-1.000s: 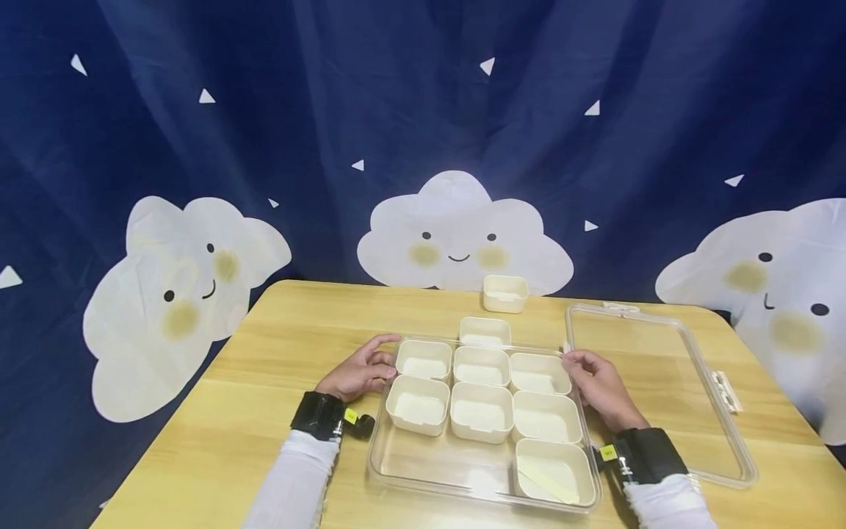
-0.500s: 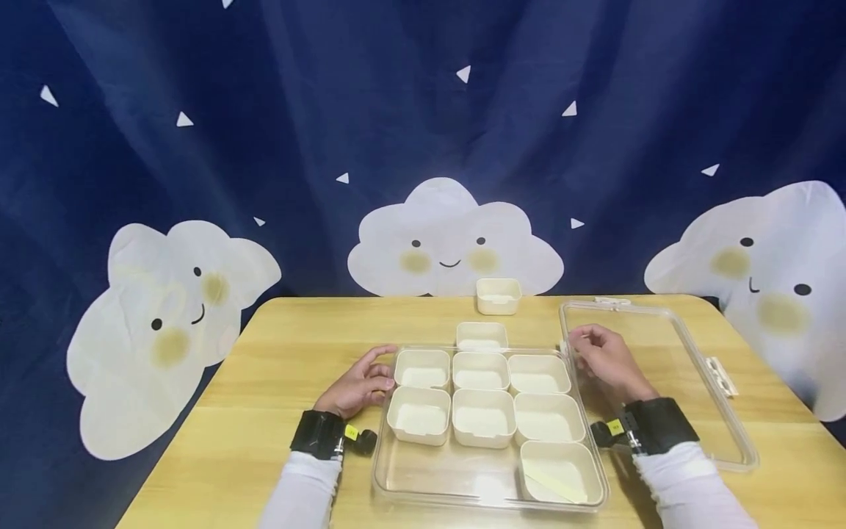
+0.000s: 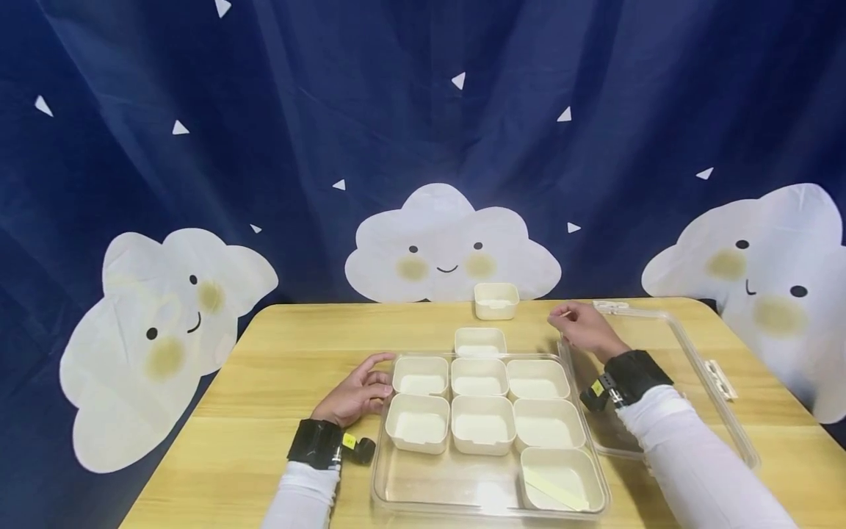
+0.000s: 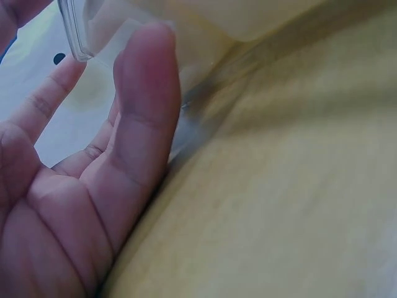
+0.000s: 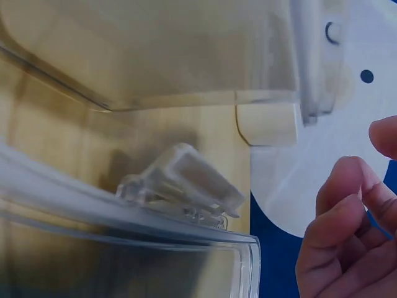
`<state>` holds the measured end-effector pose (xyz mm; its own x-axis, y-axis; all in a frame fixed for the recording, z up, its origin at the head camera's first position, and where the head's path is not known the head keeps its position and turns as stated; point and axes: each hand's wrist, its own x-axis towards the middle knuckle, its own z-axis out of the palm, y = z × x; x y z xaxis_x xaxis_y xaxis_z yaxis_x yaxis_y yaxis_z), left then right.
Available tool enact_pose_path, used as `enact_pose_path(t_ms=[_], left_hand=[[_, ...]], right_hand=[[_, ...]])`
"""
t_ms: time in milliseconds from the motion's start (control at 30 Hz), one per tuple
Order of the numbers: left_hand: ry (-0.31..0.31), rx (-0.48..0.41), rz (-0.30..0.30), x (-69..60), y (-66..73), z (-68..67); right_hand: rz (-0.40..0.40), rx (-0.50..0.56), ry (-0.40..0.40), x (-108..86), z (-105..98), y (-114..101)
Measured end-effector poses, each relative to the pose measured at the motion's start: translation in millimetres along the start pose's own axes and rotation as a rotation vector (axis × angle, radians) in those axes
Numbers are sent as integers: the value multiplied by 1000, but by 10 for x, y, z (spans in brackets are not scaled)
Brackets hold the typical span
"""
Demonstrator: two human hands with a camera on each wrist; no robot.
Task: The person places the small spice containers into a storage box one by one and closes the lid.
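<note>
A clear plastic tray [image 3: 449,485] lies on the table with several small cream boxes [image 3: 418,422] in two rows, plus one front-right box [image 3: 548,459] with a pale yellow strip [image 3: 555,490] in it. Against the tray's left side rest the fingers of my left hand [image 3: 353,393], which do not curl round it. Raised beyond the tray's far right corner, my right hand [image 3: 584,330] has loosely curled fingers and nothing visible in them. In the right wrist view, its thumb stands apart from the fingers, over the lid's white latch side [image 5: 192,177].
To the right lies a clear lid [image 3: 732,419] with white latches [image 3: 720,378]. One cream box [image 3: 480,339] stands just behind the tray and another [image 3: 497,303] by the far table edge. A dark blue curtain with clouds hangs behind the wooden table [image 3: 218,441].
My right hand has let go of the tray's right side and moved up and forward past its far corner. The left hand stays at the tray's left side. The head view has shifted slightly.
</note>
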<state>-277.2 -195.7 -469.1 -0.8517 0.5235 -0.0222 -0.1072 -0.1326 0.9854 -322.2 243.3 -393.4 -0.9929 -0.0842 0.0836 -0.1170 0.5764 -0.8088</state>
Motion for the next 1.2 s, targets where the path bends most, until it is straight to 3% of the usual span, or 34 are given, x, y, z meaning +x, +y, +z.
enact_pose_path(t_ms=[433,700,1000,1200], left_hand=[[-5,-17,3,35,1,-21],[-9,-5,9,27,-20,-19],[-21,1,24,49,-23,-35],[-11,21,10,19,-28,-37]], right_hand=[[30,-108,-26,312,-36,-125],[3,-179,-13,443,19,-166],[-56,-271,10,614,-3,-128],[-34,-293,-1,755,44,-70]])
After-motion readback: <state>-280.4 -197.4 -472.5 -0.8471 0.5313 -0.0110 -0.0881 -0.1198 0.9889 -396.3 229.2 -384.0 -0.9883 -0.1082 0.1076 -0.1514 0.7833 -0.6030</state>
